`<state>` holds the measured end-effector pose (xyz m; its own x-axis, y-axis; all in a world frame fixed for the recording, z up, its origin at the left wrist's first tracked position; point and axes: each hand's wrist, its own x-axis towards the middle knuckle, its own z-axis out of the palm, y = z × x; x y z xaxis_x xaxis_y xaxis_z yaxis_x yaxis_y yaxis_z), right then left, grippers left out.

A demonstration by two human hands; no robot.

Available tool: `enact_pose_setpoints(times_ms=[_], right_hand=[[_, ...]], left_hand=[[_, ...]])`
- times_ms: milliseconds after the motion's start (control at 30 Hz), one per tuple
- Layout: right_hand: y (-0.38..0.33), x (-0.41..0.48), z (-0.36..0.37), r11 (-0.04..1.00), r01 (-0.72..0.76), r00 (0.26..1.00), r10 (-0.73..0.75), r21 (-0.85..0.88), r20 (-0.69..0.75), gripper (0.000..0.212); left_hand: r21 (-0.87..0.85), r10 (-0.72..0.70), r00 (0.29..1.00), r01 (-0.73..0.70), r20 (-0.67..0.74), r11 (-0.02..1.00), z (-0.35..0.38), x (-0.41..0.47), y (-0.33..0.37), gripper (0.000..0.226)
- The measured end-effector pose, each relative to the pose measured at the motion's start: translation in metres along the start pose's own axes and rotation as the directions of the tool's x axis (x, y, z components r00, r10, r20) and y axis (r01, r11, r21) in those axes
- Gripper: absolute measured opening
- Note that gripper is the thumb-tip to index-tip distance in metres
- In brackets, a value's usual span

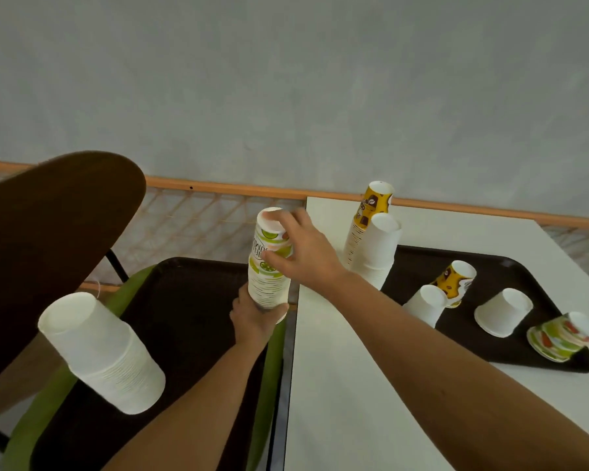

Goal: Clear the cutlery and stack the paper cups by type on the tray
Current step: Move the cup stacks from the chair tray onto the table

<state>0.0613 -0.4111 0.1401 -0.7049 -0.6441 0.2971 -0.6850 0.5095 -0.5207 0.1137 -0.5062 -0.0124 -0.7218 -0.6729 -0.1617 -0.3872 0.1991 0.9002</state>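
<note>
**Two hands on one stack: top cup being nested**

Head view. The lime-print stack is held upright, bases up, over the right edge of the left tray. That tray rests on a green-seated chair, just left of the white table. The left hand grips the foot of the stack, fingers curled round it. The right hand pinches the topmost cup between thumb and fingertips. A white stack stands at the near left of the same tray.

On the table, the right tray carries a yellow stack and a tall white stack at its far left. Tipped lime-print cups lie at its near right. No cutlery is visible.

Assessment: the step appears to be nesting the top cup. Press it straight down the stack's axis with light pressure, so the paper wall does not crease. Keep the lower hand square under the base. Set the stack down apart from the white stack.
</note>
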Motion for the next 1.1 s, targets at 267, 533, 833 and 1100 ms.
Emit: enact_pose_setpoints(times_ms=[267,533,833,1100], right_hand=[[0.036,-0.052,-0.053,0.992,-0.123,0.992,0.123,0.003,-0.001,0.063],[0.078,-0.112,-0.099,0.959,-0.259,0.947,0.275,-0.112,0.168,0.071],[0.100,-0.145,-0.118,0.946,-0.272,0.935,0.302,-0.175,0.184,0.072],[0.096,-0.152,-0.120,0.943,-0.241,0.926,0.294,-0.229,0.236,0.076]], left_hand=[[0.014,0.036,0.984,-0.039,0.175,0.999,0.067,-0.059,0.012,0.089],[0.112,0.029,0.941,-0.070,0.338,0.991,0.122,-0.115,0.008,0.088],[0.088,0.015,0.928,-0.052,0.372,0.995,0.153,-0.148,0.015,0.095],[0.203,-0.050,0.913,-0.037,0.405,0.978,0.141,-0.156,0.022,0.111]])
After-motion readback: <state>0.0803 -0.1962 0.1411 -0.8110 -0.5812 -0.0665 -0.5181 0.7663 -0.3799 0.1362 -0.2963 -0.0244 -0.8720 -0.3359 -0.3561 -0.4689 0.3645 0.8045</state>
